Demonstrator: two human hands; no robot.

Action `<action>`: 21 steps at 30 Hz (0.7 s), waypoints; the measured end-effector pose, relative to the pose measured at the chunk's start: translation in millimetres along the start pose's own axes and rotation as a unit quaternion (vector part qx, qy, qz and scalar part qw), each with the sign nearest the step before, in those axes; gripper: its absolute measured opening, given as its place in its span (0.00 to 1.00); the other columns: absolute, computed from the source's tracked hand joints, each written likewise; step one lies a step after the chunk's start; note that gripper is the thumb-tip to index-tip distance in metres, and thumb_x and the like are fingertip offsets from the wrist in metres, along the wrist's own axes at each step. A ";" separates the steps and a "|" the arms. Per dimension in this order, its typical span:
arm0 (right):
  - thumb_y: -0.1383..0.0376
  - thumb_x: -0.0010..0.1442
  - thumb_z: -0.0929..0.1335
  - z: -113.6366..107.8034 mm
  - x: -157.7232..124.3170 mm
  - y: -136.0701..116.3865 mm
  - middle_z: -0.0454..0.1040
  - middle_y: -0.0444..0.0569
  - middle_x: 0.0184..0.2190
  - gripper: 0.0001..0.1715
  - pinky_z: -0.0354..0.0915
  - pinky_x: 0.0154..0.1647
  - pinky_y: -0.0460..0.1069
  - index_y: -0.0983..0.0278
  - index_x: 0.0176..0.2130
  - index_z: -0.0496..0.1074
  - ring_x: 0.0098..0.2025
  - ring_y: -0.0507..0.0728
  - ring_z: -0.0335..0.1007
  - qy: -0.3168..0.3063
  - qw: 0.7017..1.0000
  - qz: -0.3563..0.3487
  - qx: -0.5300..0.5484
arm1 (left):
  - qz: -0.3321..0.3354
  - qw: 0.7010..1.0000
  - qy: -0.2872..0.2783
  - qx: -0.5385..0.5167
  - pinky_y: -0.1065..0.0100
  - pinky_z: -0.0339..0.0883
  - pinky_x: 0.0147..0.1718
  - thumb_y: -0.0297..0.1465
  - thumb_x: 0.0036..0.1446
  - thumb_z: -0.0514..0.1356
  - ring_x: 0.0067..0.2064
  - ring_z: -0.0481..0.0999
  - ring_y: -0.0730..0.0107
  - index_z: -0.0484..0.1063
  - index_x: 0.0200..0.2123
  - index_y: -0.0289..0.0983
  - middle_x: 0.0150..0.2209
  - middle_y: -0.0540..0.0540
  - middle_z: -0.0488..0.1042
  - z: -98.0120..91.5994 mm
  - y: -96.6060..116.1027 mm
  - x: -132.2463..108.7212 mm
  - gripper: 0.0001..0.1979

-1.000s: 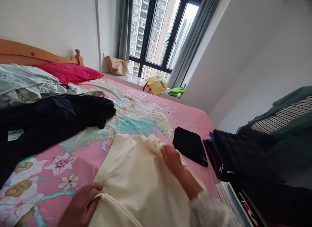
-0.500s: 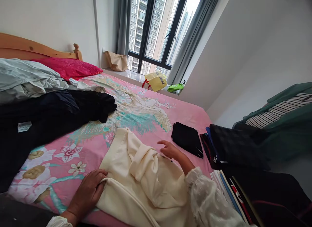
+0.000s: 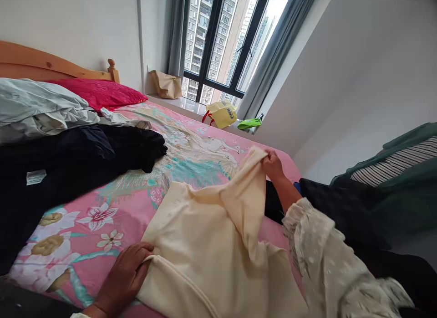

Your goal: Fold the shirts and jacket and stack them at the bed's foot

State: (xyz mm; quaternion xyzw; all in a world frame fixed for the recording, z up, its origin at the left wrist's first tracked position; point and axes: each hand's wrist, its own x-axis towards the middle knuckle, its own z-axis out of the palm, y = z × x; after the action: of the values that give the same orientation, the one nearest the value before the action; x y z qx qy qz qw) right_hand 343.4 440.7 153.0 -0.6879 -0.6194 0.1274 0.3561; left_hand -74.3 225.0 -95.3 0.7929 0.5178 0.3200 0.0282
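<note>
A cream-coloured garment point(image 3: 205, 231) of thick, smooth cloth lies spread over the near side of the bed; its exact kind is not clear. At its left edge my left hand point(image 3: 128, 272) is closed on a folded rim, thumb tucked by the seam. My right hand point(image 3: 273, 165) grips a far corner of the same garment and holds it raised, so the cloth stretches up in a slanting fold. Behind my right forearm, a folded black garment point(image 3: 273, 202) is partly hidden.
Dark clothes point(image 3: 78, 158) and pale grey clothes point(image 3: 41, 108) are heaped at the left, by a red pillow point(image 3: 105, 94). Folded dark clothes point(image 3: 337, 208) are stacked at the right. Bags, including a yellow bag point(image 3: 221, 114), stand on the window sill.
My right hand, earlier open over the bunched garment, has taken hold of its cloth and pulled it up and away, opening out the bunch. My left hand stays at the left edge.
</note>
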 end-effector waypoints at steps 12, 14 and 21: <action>0.56 0.57 0.67 36.4 -343.0 74.3 0.70 0.51 0.32 0.12 0.67 0.37 0.52 0.61 0.37 0.66 0.35 0.58 0.68 -0.029 0.992 -0.115 -0.052 | -0.017 0.998 -0.023 -0.053 0.60 0.62 0.52 0.36 0.58 0.54 0.50 0.71 0.61 0.73 0.38 0.38 0.45 0.43 0.75 5.8 -9.1 3.0 0.11; 0.54 0.55 0.68 42.1 -414.7 103.5 0.69 0.51 0.31 0.14 0.67 0.35 0.54 0.60 0.37 0.64 0.34 0.60 0.68 -0.010 0.994 -0.066 -0.082 | -0.024 0.997 -0.028 -0.071 0.61 0.62 0.53 0.36 0.57 0.54 0.49 0.72 0.60 0.73 0.37 0.37 0.45 0.42 0.75 7.0 -9.9 5.8 0.12; 0.56 0.50 0.71 53.8 -506.6 135.4 0.68 0.56 0.48 0.32 0.62 0.49 0.61 0.58 0.52 0.59 0.50 0.68 0.64 0.050 0.985 -0.013 -0.165 | -0.099 0.980 -0.009 -0.171 0.66 0.67 0.48 0.42 0.56 0.54 0.47 0.73 0.63 0.73 0.35 0.38 0.44 0.43 0.75 -20.5 15.2 4.2 0.15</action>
State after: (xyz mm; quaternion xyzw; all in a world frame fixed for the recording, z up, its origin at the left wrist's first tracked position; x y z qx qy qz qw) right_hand 312.0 -16.3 -107.9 -0.7346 -0.6223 -0.0151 0.2699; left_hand -72.0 215.6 -71.3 0.7243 0.5310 0.3919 0.1995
